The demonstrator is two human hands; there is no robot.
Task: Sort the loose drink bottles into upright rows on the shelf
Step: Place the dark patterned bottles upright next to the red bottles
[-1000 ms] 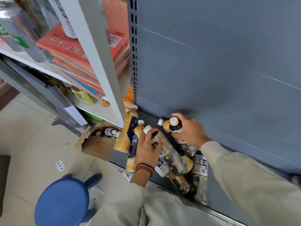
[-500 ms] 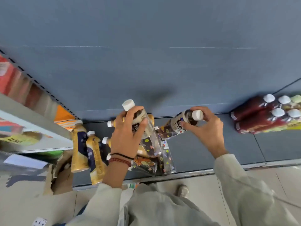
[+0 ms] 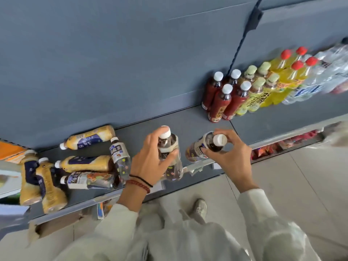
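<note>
The left hand [image 3: 152, 162] is wrapped around a dark bottle [image 3: 167, 143] with a white cap. The right hand [image 3: 231, 157] grips the top of a second bottle [image 3: 197, 149] just beside it, and both bottles are over the front of the gray shelf [image 3: 188, 121]. The loose bottles [image 3: 84, 164] lie on their sides at the left end of the shelf, and the standing bottles [image 3: 244, 91] are in neat rows at the right.

Both arms reach forward side by side. The left hand [image 3: 152, 161] curls round a bottle [image 3: 174, 171] at mid-body, thumb on its right side. The right hand [image 3: 231, 157], just right, grips a second bottle [image 3: 197, 149] near its cap.
</note>
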